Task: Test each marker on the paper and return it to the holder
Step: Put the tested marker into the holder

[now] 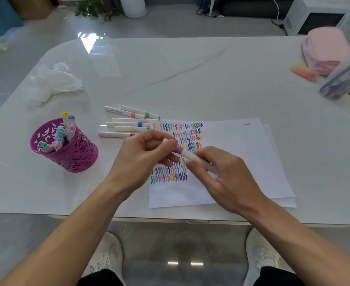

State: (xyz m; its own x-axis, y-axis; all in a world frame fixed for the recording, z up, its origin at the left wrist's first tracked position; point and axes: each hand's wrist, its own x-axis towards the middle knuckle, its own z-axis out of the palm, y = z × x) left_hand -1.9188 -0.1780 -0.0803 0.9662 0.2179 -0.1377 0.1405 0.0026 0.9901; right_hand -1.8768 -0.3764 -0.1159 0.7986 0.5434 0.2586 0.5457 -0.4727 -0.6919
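Both my hands hold one white marker with a purple band (182,151) above the paper. My left hand (143,155) pinches its cap end between thumb and fingers. My right hand (221,174) grips the barrel. White paper sheets (242,153) lie on the table, covered at the left with rows of coloured squiggles (176,149). A purple cut-out holder (70,153) stands at the left with several markers upright in it. Several more white markers (128,122) lie flat between holder and paper.
A crumpled white plastic sheet (52,83) lies at the far left of the white table (190,79). At the right edge are a pink pouch (325,52), an orange-pink item (303,72) and a clear tube of pens (345,75). My shoes show below the table's near edge.
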